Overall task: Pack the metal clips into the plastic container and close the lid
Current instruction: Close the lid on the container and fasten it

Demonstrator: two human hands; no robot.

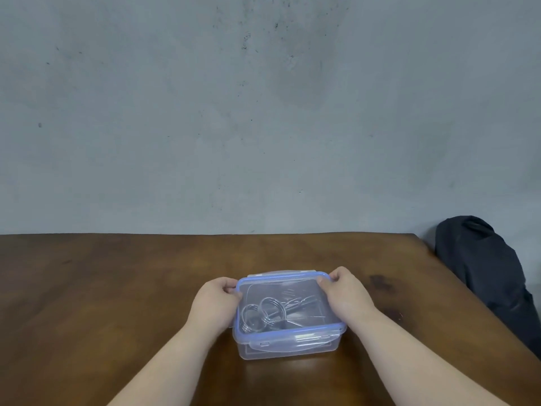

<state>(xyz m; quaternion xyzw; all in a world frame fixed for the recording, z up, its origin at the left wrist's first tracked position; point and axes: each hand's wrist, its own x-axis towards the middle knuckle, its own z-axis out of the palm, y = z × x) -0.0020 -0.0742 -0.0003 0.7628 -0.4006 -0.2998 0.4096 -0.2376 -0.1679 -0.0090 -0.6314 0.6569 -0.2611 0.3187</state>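
both hands grasp the blue-rimmed lid on the clear rectangular container; coiled metal clips inside.

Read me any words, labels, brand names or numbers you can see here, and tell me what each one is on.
None can be read.
Lid: clear with a blue rim, no print visible.
Container: faint moulded outlines on the front wall, too blurred to tell if they are lettering.
Metal clips: bare wire, no marking.
Table, wall and dark bag: no writing, only stains and specks.
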